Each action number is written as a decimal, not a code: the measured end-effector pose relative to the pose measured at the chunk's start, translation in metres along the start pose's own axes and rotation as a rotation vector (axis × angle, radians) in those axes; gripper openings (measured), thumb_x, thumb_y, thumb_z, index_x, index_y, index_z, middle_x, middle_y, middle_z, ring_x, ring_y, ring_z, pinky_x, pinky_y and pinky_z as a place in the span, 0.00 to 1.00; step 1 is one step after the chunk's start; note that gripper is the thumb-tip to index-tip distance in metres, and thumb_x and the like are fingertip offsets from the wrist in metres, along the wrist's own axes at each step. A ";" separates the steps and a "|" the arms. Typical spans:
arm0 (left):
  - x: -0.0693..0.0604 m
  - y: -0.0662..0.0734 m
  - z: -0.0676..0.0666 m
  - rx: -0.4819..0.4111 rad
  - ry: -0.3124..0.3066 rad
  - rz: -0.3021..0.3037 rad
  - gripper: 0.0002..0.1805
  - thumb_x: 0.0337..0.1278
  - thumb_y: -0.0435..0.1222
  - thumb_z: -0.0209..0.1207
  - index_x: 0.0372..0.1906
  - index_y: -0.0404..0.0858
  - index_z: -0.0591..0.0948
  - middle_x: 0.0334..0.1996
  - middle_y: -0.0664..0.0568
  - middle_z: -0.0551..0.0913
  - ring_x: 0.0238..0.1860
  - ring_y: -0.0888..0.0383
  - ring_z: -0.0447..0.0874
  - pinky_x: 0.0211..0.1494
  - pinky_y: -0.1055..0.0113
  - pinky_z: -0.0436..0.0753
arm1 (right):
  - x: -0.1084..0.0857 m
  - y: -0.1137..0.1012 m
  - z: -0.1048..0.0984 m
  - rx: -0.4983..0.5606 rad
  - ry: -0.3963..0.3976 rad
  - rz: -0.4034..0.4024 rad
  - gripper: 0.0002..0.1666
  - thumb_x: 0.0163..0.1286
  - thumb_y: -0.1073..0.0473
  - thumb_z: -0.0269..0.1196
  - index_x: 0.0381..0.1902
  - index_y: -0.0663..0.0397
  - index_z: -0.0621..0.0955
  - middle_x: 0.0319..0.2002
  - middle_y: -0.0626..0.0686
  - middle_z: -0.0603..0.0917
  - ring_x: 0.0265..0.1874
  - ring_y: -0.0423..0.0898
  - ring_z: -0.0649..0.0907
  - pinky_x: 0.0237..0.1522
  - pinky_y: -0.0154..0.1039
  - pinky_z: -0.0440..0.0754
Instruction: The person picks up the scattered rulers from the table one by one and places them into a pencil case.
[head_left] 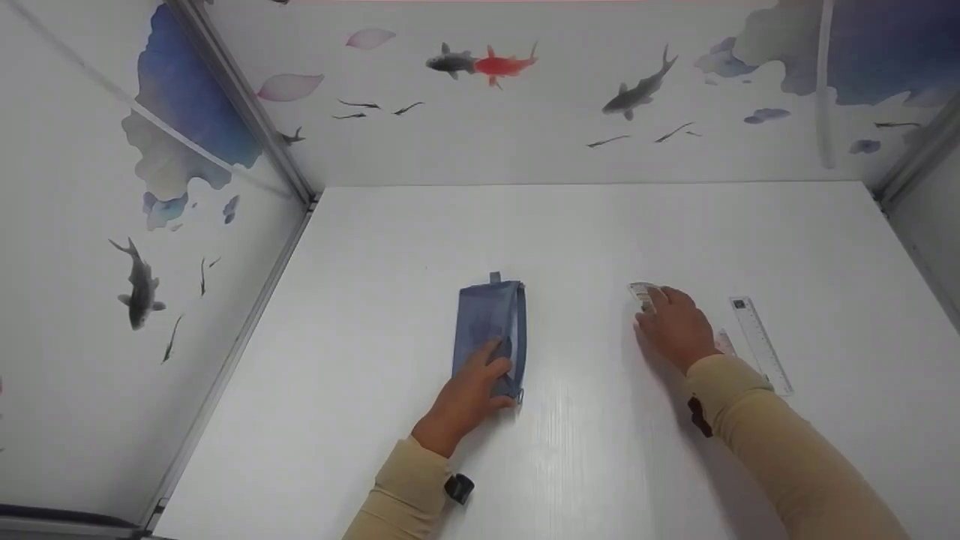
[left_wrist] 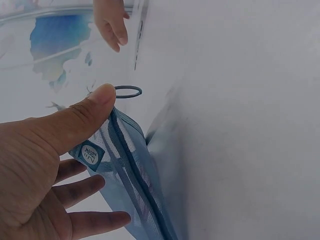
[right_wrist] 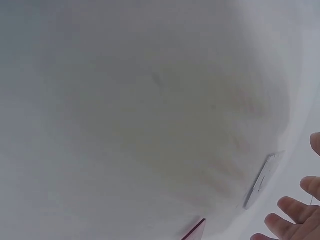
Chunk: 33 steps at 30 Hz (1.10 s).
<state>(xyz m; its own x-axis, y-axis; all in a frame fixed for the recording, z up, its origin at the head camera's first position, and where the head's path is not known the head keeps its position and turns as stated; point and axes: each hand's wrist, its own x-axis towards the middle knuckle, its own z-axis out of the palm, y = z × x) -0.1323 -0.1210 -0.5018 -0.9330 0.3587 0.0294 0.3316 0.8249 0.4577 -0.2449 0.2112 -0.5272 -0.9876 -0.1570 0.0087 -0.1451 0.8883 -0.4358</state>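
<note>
A blue mesh zip pouch (head_left: 486,311) lies lengthwise on the white table. My left hand (head_left: 469,390) rests on its near half, fingers on the mesh and thumb by the zip end. In the left wrist view the thumb (left_wrist: 82,120) touches the pouch's corner near a ring-shaped pull (left_wrist: 129,92), and the other fingers are spread. My right hand (head_left: 679,330) reaches over a clear, curved-edged plastic piece (head_left: 642,291), partly hidden by the fingers. The right wrist view has the right fingers (right_wrist: 295,209) apart, beside a clear flat piece (right_wrist: 261,182).
To the right of my right hand lies a clear ruler (head_left: 761,345). A small pinkish clear piece (head_left: 724,343) shows partly beside my right wrist. White panels with painted fish (head_left: 641,90) border the table (head_left: 585,465) at the back and sides.
</note>
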 end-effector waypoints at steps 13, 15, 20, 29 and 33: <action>-0.001 0.000 0.000 0.011 0.006 0.012 0.23 0.47 0.42 0.70 0.46 0.45 0.72 0.70 0.40 0.63 0.67 0.43 0.67 0.58 0.55 0.77 | -0.002 0.005 -0.003 0.020 -0.059 0.092 0.35 0.74 0.52 0.52 0.72 0.65 0.59 0.67 0.71 0.63 0.68 0.69 0.61 0.66 0.64 0.58; -0.001 0.000 0.000 0.009 0.004 0.008 0.23 0.47 0.42 0.70 0.46 0.45 0.72 0.70 0.40 0.63 0.67 0.43 0.67 0.57 0.55 0.78 | -0.002 0.005 -0.003 0.024 -0.061 0.100 0.35 0.74 0.52 0.51 0.72 0.64 0.59 0.67 0.71 0.62 0.67 0.70 0.61 0.65 0.65 0.58; -0.001 0.000 0.001 0.007 0.025 0.020 0.23 0.45 0.42 0.71 0.46 0.45 0.73 0.69 0.41 0.63 0.67 0.43 0.67 0.55 0.57 0.80 | -0.002 0.007 -0.005 0.043 -0.070 0.103 0.34 0.75 0.51 0.49 0.71 0.66 0.60 0.67 0.72 0.63 0.67 0.70 0.61 0.65 0.65 0.58; 0.000 0.001 0.001 0.010 0.033 0.028 0.24 0.45 0.43 0.71 0.46 0.45 0.73 0.69 0.40 0.63 0.66 0.44 0.68 0.55 0.58 0.79 | 0.003 0.013 -0.007 0.073 -0.087 0.124 0.35 0.75 0.50 0.50 0.71 0.65 0.59 0.68 0.71 0.62 0.68 0.69 0.60 0.65 0.65 0.58; 0.001 0.001 0.001 0.010 0.034 0.029 0.24 0.45 0.43 0.71 0.46 0.45 0.73 0.69 0.40 0.63 0.67 0.43 0.67 0.56 0.57 0.79 | 0.006 0.016 -0.007 0.075 -0.088 0.130 0.36 0.75 0.50 0.51 0.71 0.67 0.59 0.68 0.71 0.62 0.68 0.70 0.60 0.65 0.65 0.58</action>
<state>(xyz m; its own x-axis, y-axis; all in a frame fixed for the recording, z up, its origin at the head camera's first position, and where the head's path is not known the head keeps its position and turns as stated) -0.1328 -0.1196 -0.5018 -0.9270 0.3678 0.0732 0.3601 0.8186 0.4474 -0.2534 0.2276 -0.5280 -0.9882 -0.0830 -0.1291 -0.0084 0.8692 -0.4944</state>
